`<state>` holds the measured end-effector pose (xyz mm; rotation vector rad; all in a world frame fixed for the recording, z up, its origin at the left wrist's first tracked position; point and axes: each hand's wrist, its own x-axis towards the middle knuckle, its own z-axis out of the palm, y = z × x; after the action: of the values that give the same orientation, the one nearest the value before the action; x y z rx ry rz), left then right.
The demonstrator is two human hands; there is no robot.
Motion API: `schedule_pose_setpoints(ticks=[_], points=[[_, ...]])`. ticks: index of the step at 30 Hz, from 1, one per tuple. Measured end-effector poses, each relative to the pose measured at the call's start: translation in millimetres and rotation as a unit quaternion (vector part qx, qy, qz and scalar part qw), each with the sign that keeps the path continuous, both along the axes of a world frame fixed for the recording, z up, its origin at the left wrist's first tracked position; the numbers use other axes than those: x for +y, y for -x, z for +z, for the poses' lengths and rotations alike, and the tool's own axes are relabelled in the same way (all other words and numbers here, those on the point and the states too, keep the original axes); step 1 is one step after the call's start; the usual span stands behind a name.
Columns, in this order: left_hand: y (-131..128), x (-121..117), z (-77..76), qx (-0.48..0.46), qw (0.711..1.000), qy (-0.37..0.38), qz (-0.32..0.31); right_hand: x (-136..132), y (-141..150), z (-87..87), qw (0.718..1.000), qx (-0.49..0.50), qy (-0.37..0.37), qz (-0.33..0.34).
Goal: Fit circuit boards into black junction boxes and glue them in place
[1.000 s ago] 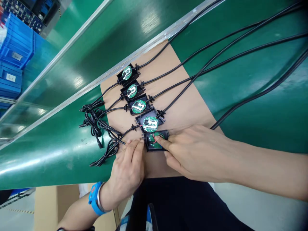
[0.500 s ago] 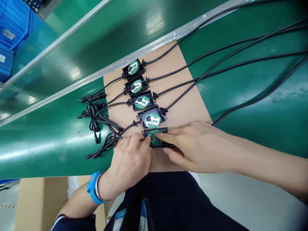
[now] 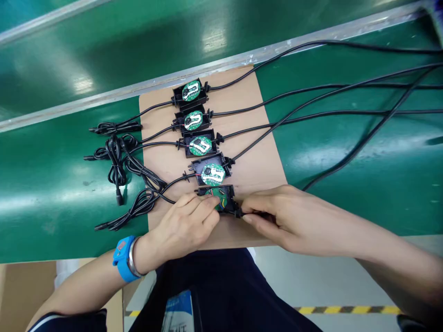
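Several small black housings with round green circuit boards lie in a row on a brown cardboard sheet (image 3: 256, 161). My left hand (image 3: 180, 226) presses its fingertips on the nearest housing (image 3: 221, 197), on the green board inside it. My right hand (image 3: 284, 216) pinches the black cable's strain relief at that housing's right end. The housing above, the second one (image 3: 212, 173), lies untouched. A blue wristband (image 3: 122, 258) sits on my left wrist.
Black cables (image 3: 328, 99) run from each housing to the right across the green belt (image 3: 363, 152). Coiled cable ends with plugs (image 3: 121, 170) lie left of the cardboard. A metal rail (image 3: 104, 97) crosses behind. The floor with a yellow stripe shows below.
My right hand has moved off the nearest housing's board to its right end and now pinches the cable there. My left hand's fingers slid onto the board. The camera view turned.
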<state>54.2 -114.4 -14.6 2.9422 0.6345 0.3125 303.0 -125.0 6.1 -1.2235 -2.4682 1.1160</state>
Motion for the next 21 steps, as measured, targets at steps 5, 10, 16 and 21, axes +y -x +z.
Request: schedule_pose_setpoints(ticks=[5, 10, 16, 21], points=[[-4, 0, 3.4, -0.02, 1.0, -0.005, 0.005, -8, 8, -23.0, 0.95, 0.061, -0.299, -0.062], [-7, 1, 5.8, -0.024, 0.999, -0.028, 0.014, -15, 4, -44.5, 0.918, -0.03, -0.388, -0.08], [-21, -12, 6.3, 0.012, 0.999, -0.032, 0.042, -18, 14, -29.9, 0.893, -0.127, -0.432, 0.008], [-25, -13, 6.2, 0.037, 0.999, -0.002, 0.038, -14, 11, -25.8, 0.895, -0.137, -0.423, 0.024]])
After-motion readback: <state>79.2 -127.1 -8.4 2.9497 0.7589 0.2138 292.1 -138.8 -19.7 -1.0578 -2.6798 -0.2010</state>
